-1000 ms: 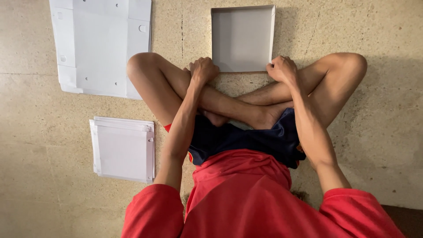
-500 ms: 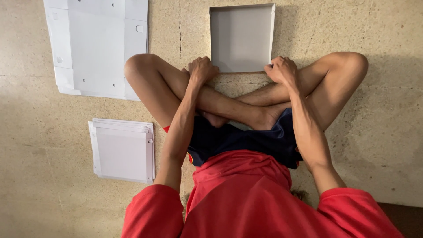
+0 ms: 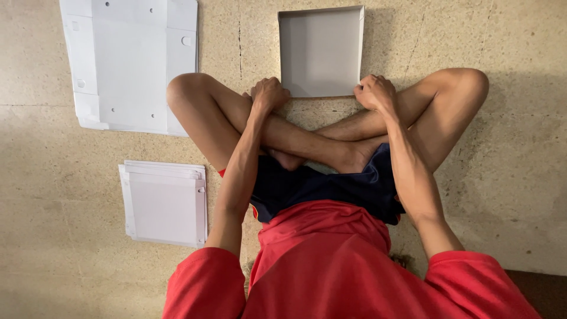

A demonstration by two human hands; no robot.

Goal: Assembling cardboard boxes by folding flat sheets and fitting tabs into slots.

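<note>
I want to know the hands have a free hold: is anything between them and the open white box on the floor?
Nothing visible does. The left hand and the right hand are each at a near corner of the open white box, seemingly touching its edge. The crossed legs lie behind the hands, not between.

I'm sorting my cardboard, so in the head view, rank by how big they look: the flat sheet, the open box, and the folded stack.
1. flat sheet, largest though cut off by the picture's top edge.
2. open box and folded stack: they look about alike, so no ranking between them.
</note>
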